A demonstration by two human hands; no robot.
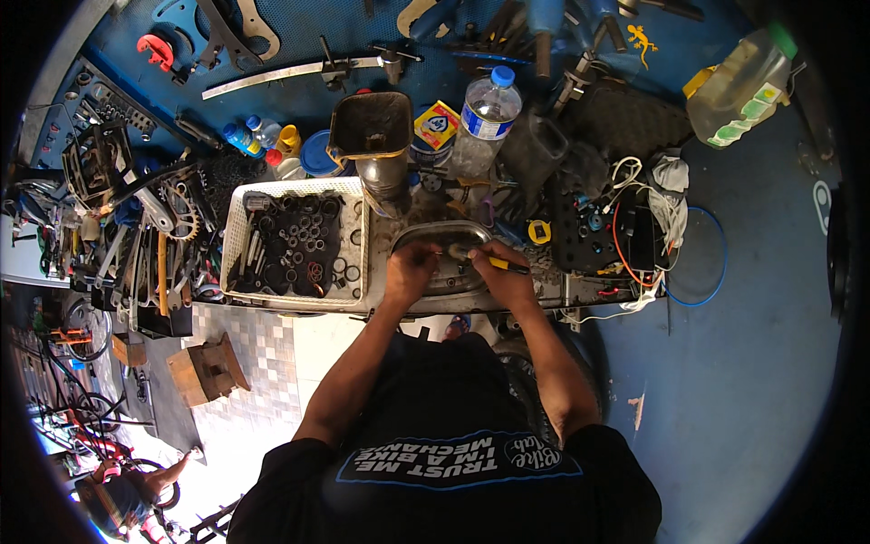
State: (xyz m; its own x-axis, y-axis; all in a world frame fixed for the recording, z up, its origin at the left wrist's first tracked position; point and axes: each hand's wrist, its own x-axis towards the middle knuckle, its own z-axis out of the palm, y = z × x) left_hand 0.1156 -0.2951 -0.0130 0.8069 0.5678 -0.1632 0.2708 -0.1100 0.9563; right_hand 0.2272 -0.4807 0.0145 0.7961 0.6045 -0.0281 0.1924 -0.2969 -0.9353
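Both my hands are over an oval metal tray (405, 233) at the front of the workbench. My right hand (504, 279) is closed around a tool with a yellow-and-black handle (509, 266); its working end points left over the tray and looks brush-like, though too small to be sure. My left hand (410, 272) is at the tray's left side, fingers pinched together. What it holds, if anything, is too small to make out. A few small parts (450, 282) lie in the tray near its front.
Left of the tray stands a white plastic basket (362, 263) of rings and small metal parts. Behind are a metal canister with a square funnel top (384, 177) and a clear blue-capped bottle (478, 136). At right lie a tape measure (539, 231) and cables (675, 204). Tools crowd the far left.
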